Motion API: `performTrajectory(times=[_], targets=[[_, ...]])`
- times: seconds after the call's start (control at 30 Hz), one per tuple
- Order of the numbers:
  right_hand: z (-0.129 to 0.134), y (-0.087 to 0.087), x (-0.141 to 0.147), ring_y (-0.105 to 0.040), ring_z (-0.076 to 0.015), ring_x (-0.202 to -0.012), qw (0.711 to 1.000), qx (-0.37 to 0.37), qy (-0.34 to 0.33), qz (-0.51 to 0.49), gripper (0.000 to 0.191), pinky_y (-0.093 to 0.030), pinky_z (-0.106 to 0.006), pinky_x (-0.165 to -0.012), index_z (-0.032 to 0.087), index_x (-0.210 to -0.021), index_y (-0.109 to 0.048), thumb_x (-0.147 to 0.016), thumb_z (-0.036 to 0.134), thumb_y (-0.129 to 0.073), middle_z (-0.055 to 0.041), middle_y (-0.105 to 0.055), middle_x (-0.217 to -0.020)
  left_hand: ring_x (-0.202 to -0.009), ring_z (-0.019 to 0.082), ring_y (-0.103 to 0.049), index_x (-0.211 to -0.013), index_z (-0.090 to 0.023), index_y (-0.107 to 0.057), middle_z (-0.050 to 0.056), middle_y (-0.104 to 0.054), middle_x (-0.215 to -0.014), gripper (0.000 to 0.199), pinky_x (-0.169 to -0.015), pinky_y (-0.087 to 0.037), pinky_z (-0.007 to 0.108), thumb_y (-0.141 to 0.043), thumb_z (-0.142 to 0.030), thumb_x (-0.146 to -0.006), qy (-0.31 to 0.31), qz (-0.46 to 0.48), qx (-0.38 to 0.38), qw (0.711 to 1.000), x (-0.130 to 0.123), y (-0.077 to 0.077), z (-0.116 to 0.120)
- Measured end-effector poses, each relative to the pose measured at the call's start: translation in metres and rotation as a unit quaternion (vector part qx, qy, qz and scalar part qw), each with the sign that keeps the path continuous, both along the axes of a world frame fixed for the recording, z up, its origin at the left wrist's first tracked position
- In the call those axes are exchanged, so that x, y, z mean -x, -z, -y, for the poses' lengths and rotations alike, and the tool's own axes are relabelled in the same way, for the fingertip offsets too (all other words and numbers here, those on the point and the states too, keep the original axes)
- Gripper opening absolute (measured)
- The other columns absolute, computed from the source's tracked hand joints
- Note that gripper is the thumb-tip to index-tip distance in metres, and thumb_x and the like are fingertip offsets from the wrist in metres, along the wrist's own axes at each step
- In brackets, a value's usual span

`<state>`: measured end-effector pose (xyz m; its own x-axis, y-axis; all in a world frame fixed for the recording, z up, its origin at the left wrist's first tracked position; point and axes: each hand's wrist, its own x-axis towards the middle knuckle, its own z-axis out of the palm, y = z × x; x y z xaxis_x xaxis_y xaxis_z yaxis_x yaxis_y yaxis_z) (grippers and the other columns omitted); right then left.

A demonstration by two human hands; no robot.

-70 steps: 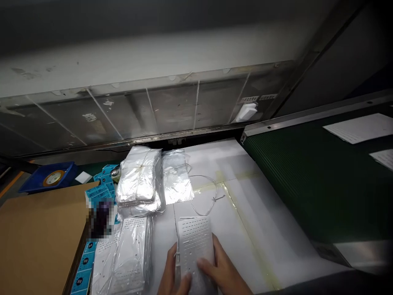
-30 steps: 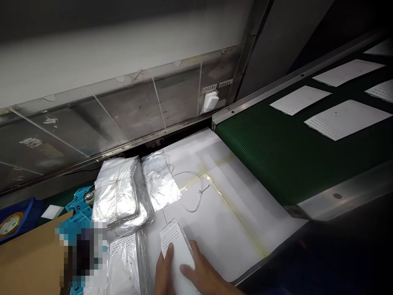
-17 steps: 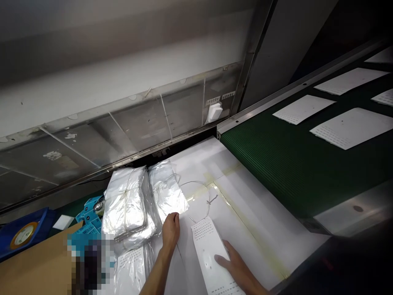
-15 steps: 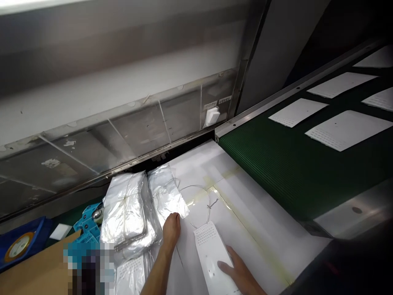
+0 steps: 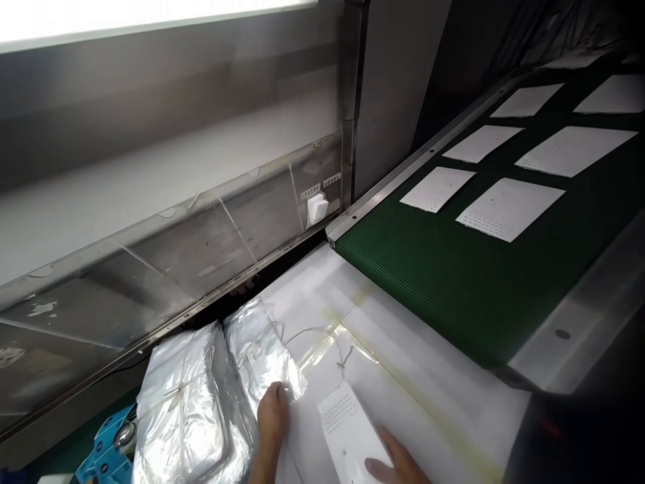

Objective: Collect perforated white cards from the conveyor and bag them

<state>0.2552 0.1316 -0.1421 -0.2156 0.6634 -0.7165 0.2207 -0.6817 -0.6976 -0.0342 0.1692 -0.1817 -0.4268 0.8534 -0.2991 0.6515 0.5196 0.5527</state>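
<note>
My left hand [image 5: 273, 411] is closed at the lower edge of a small stack of clear plastic bags [image 5: 262, 349], its fingers pinched on the bag edge. My right hand [image 5: 398, 460] holds a white printed card stack [image 5: 347, 430] by its right side, thumb on top. The stack lies over the white surface [image 5: 403, 376], rows of small print at its far end. A thin loop of string [image 5: 322, 329] runs from the bags toward the card stack. Beside my left hand sits a larger tied bundle of plastic bags [image 5: 181, 410].
A green conveyor belt [image 5: 428, 275] at the right carries several white cards [image 5: 511, 208]. A metal panel with clear pockets [image 5: 201, 242] stands behind the work surface. At the lower left is a blue object [image 5: 103, 447].
The view has turned to the right and up, so the hands and bags appear lower. Cards on the belt have shifted in view. Both hands keep nearly the same hold.
</note>
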Motion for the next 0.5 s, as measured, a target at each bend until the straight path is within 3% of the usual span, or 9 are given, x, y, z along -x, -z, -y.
performTrajectory(times=[0.17, 0.3, 0.33, 0.4, 0.43, 0.5], targets=[[-0.033, -0.032, 0.035, -0.050, -0.0244, -0.119, 0.990, -0.020, -0.055, -0.127, 0.060, -0.043, -0.035, -0.095, 0.022, -0.136, -0.030, -0.081, 0.037, -0.050, -0.0092, -0.047, -0.137, -0.083, 0.022, -0.060, -0.092, -0.021, -0.058, 0.006, -0.067, -0.089, 0.027, -0.076, -0.043, 0.034, -0.041, -0.039, -0.082, -0.068, 0.085, -0.046, 0.993, 0.010, -0.012, 0.002], [-0.057, -0.042, 0.066, -0.043, -0.0211, -0.125, 0.984, -0.113, -0.097, -0.094, 0.071, -0.042, -0.035, -0.096, 0.035, -0.143, -0.008, -0.084, 0.032, -0.047, -0.0012, -0.031, -0.148, -0.087, 0.023, -0.062, -0.096, -0.016, -0.061, 0.009, -0.068, -0.094, 0.035, -0.080, -0.047, 0.034, -0.050, -0.045, -0.077, -0.110, 0.162, -0.082, 0.977, 0.018, -0.041, 0.004], [-0.062, -0.043, 0.073, -0.042, -0.0205, -0.126, 0.980, -0.146, -0.120, -0.069, 0.067, -0.040, -0.034, -0.098, 0.036, -0.143, -0.012, -0.085, 0.031, -0.046, 0.0005, -0.032, -0.147, -0.086, 0.023, -0.062, -0.096, -0.016, -0.062, 0.009, -0.069, -0.092, 0.038, -0.078, -0.048, 0.034, -0.051, -0.047, -0.077, -0.115, 0.180, -0.089, 0.973, 0.018, -0.050, 0.007], [-0.067, -0.044, 0.088, -0.046, -0.0210, -0.121, 0.965, -0.199, -0.168, -0.026, 0.047, -0.039, -0.034, -0.097, 0.033, -0.133, -0.039, -0.086, 0.033, -0.042, -0.0003, -0.045, -0.137, -0.082, 0.022, -0.062, -0.097, -0.014, -0.063, 0.009, -0.070, -0.087, 0.043, -0.076, -0.049, 0.033, -0.052, -0.051, -0.077, -0.122, 0.209, -0.100, 0.965, 0.018, -0.070, 0.014], [-0.067, -0.046, 0.095, -0.050, -0.0216, -0.115, 0.958, -0.217, -0.186, -0.011, 0.037, -0.039, -0.035, -0.095, 0.030, -0.122, -0.051, -0.086, 0.035, -0.042, -0.0017, -0.052, -0.128, -0.080, 0.022, -0.062, -0.097, -0.014, -0.063, 0.009, -0.070, -0.085, 0.044, -0.075, -0.049, 0.033, -0.052, -0.052, -0.078, -0.124, 0.220, -0.102, 0.962, 0.016, -0.080, 0.020], [-0.065, -0.053, 0.108, -0.055, -0.0222, -0.103, 0.949, -0.239, -0.205, -0.006, 0.027, -0.041, -0.034, -0.088, 0.027, -0.100, -0.062, -0.083, 0.043, -0.048, -0.0024, -0.059, -0.110, -0.076, 0.021, -0.063, -0.098, -0.014, -0.064, 0.008, -0.071, -0.084, 0.044, -0.074, -0.050, 0.034, -0.053, -0.051, -0.078, -0.122, 0.255, -0.101, 0.954, 0.009, -0.096, 0.033]])
